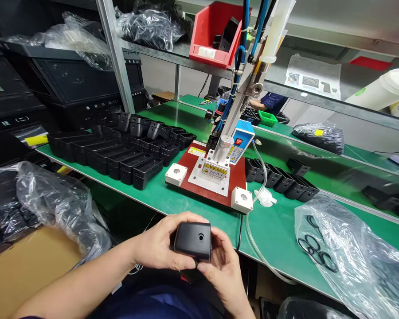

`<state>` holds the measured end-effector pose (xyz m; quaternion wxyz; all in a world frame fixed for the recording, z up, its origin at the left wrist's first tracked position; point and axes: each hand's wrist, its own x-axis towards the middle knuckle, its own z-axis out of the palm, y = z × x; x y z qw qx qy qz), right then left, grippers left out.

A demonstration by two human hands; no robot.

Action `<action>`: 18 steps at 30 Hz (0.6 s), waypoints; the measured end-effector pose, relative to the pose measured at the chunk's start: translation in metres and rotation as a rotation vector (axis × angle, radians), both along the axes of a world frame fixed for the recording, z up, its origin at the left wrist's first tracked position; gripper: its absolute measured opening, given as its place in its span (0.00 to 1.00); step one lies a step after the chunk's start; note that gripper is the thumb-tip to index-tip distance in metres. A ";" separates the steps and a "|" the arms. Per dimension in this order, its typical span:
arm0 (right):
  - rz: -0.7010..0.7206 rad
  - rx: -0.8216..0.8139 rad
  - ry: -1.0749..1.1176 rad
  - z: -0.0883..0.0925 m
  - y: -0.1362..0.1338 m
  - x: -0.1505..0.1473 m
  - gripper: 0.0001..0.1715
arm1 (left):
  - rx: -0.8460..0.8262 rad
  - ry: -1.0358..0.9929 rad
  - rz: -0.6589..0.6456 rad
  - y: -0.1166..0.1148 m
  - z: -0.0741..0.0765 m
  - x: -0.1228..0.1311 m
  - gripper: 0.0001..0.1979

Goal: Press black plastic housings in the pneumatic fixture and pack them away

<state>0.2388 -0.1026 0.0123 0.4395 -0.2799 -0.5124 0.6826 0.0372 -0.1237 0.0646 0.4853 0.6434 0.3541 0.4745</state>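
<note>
A black plastic housing (192,241) with a small round hole in its end is held between both hands, just off the bench's front edge. My left hand (158,241) wraps its left side, thumb along the lower edge. On the right side, my right hand (223,261) grips it with thumb and fingers. Beyond the hands stands a pneumatic press (224,150) on a red-brown base (204,195), with a white button box (176,174) at the left corner and another button box (242,200) at the right.
Rows of black housings (119,159) cover the bench's left part; several more housings (282,179) stand right of the press. A clear bag (349,248) with black rubber rings lies at right. An air hose (257,239) hangs over the edge. A red bin (213,55) sits on the shelf.
</note>
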 end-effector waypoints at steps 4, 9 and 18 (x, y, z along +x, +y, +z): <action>-0.017 0.104 -0.082 0.003 0.005 0.003 0.33 | 0.053 0.024 -0.019 0.001 -0.002 -0.004 0.30; -0.153 0.438 -0.367 0.020 0.015 0.008 0.28 | 0.089 0.102 0.055 0.005 0.002 -0.008 0.29; -0.272 0.787 -0.584 0.040 0.036 0.007 0.32 | 0.185 0.224 0.294 0.025 -0.006 -0.005 0.22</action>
